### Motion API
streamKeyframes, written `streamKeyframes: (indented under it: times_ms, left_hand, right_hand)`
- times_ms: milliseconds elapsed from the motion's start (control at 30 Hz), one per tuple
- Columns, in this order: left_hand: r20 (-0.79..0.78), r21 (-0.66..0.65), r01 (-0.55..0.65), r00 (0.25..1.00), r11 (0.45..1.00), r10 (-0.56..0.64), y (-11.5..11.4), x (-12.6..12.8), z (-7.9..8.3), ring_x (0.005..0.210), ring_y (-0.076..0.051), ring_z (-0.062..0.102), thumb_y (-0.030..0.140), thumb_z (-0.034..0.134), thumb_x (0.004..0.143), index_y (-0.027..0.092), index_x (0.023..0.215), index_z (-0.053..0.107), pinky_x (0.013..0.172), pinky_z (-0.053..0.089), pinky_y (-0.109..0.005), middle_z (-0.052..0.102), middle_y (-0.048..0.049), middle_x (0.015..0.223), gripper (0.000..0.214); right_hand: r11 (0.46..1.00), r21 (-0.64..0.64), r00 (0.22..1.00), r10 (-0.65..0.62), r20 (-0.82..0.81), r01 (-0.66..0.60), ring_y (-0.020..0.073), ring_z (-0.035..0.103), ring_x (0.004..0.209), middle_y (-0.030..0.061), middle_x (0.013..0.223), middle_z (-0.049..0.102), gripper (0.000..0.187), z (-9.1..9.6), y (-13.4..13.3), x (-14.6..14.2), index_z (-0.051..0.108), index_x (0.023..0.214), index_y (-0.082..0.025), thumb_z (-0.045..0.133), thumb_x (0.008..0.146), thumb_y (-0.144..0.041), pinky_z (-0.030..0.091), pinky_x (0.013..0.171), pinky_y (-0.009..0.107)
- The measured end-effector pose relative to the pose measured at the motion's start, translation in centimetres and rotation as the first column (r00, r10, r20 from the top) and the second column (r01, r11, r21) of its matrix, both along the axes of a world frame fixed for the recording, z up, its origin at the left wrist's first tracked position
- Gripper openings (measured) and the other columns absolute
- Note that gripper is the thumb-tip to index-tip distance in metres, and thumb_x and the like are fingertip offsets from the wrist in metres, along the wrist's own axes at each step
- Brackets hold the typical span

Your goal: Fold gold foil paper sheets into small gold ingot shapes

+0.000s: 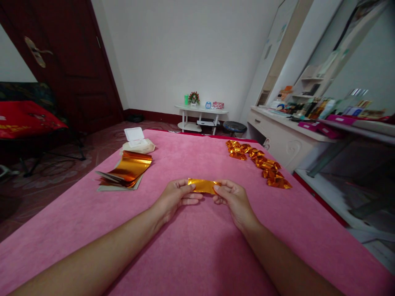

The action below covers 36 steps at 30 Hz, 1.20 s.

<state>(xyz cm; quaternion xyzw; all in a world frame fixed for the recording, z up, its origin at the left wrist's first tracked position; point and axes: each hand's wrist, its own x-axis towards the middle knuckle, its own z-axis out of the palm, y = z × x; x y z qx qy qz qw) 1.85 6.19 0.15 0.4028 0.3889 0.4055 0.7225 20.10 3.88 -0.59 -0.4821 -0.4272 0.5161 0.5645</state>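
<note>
A folded strip of shiny gold foil paper (203, 186) stretches between my two hands, just above the pink cloth. My left hand (177, 195) pinches its left end, thumb on top and fingers beneath. At the right end, my right hand (233, 198) grips it the same way. To the left lies a curling stack of gold foil sheets (132, 166) on greyish backing. Several folded gold foil pieces (268, 164), shaped like ingots or bows, sit in a group on the right.
Behind the foil stack sits a pack of wipes (138, 144) with its white lid raised. The pink cloth (185, 255) covers the surface under my arms. A white dressing table (280, 127) with bottles stands at right, a low white table (200, 109) and stool (234, 126) beyond.
</note>
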Motion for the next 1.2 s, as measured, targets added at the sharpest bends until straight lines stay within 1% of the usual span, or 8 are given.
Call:
streamKeyframes:
  times_ms: [100, 233, 333, 500, 700, 833, 1000, 1200]
  left_hand:
    - [0.016, 0.098, -0.024, 1.000, 0.995, 0.022, -0.1, 0.0, -0.3, 0.077, -0.016, 0.069, 0.022, 0.070, 0.072, 0.012, 0.098, 0.067, 0.067, 0.055, -0.022, 0.070, -0.0110, 0.098, 0.028]
    - [-0.054, 0.279, -0.170, 0.980, 0.945, 0.192, -0.2, -0.2, -0.5, 0.064, -0.011, 0.063, 0.022, 0.076, 0.064, 0.013, 0.080, 0.070, 0.061, 0.049, -0.018, 0.071, -0.0037, 0.074, 0.020]
    - [-0.126, 0.378, -0.173, 0.964, 0.909, 0.236, -0.2, -0.3, -0.3, 0.058, -0.008, 0.057, 0.021, 0.077, 0.062, 0.013, 0.074, 0.072, 0.056, 0.044, -0.016, 0.068, -0.0017, 0.067, 0.017]
    - [-0.185, 0.465, -0.133, 0.952, 0.875, 0.243, -0.7, -0.4, 0.6, 0.053, -0.010, 0.052, 0.028, 0.073, 0.067, 0.013, 0.072, 0.072, 0.051, 0.041, -0.019, 0.064, -0.0010, 0.060, 0.016]
    - [-0.181, 0.485, -0.173, 0.939, 0.857, 0.292, -1.0, -0.3, 0.7, 0.051, -0.010, 0.053, 0.029, 0.073, 0.067, 0.013, 0.071, 0.071, 0.049, 0.040, -0.019, 0.064, -0.0014, 0.059, 0.017]
    - [-0.092, 0.451, -0.221, 0.952, 0.865, 0.291, -0.8, 0.0, 0.2, 0.052, -0.010, 0.055, 0.027, 0.075, 0.064, 0.013, 0.086, 0.067, 0.048, 0.041, -0.019, 0.067, -0.0016, 0.066, 0.027]
    - [-0.051, 0.451, -0.176, 0.974, 0.875, 0.222, -0.9, 0.1, 0.1, 0.057, -0.010, 0.058, 0.028, 0.071, 0.070, 0.015, 0.115, 0.054, 0.050, 0.042, -0.018, 0.070, -0.0037, 0.079, 0.050]
    - [-0.054, 0.452, -0.225, 0.959, 0.864, 0.278, -1.1, -0.1, 0.5, 0.048, -0.008, 0.053, 0.033, 0.071, 0.071, 0.020, 0.142, 0.026, 0.048, 0.038, -0.016, 0.066, 0.0027, 0.064, 0.085]
  right_hand:
    - [0.996, 0.087, 0.998, -0.018, 0.061, 0.013, 0.0127, 0.060, 0.056, 0.0037, 0.071, 0.069, 0.030, 0.1, -0.2, -0.2, 0.066, 0.088, -0.015, 0.073, 0.065, -0.032, 0.047, 0.054, 0.024]
    - [0.966, 0.236, 0.983, -0.136, 0.121, 0.104, 0.0157, 0.062, 0.071, 0.0027, 0.078, 0.069, 0.023, 0.2, -0.4, -0.3, 0.068, 0.083, -0.018, 0.074, 0.061, -0.024, 0.049, 0.066, 0.026]
    - [0.944, 0.297, 0.955, -0.211, 0.209, 0.143, 0.0160, 0.060, 0.067, 0.0018, 0.072, 0.067, 0.012, 0.2, -0.6, -0.2, 0.069, 0.075, -0.019, 0.072, 0.063, -0.023, 0.048, 0.064, 0.027]
    - [0.917, 0.376, 0.934, -0.241, 0.265, 0.130, 0.0168, 0.060, 0.072, 0.0018, 0.076, 0.067, 0.006, 0.4, -0.8, -0.2, 0.069, 0.074, -0.020, 0.069, 0.067, -0.021, 0.047, 0.068, 0.028]
    - [0.903, 0.421, 0.948, -0.200, 0.246, 0.082, 0.0172, 0.060, 0.078, 0.0031, 0.082, 0.065, 0.005, 0.8, -1.0, -0.3, 0.069, 0.074, -0.020, 0.066, 0.073, -0.023, 0.047, 0.070, 0.027]
    - [0.942, 0.307, 0.972, -0.186, 0.146, 0.134, 0.0161, 0.060, 0.071, 0.0021, 0.075, 0.065, 0.011, 0.5, -0.9, -0.5, 0.066, 0.076, -0.019, 0.070, 0.069, -0.026, 0.048, 0.067, 0.027]
    - [0.962, 0.221, 0.987, -0.162, -0.007, 0.160, 0.0162, 0.063, 0.073, 0.0009, 0.078, 0.067, 0.030, 0.3, -0.7, -0.6, 0.058, 0.090, -0.021, 0.074, 0.065, -0.026, 0.050, 0.069, 0.028]
    - [0.956, 0.243, 0.986, -0.166, -0.005, 0.162, 0.0154, 0.063, 0.070, -0.0015, 0.074, 0.065, 0.049, 0.7, -0.9, -0.6, 0.053, 0.113, -0.022, 0.072, 0.068, -0.024, 0.050, 0.067, 0.027]
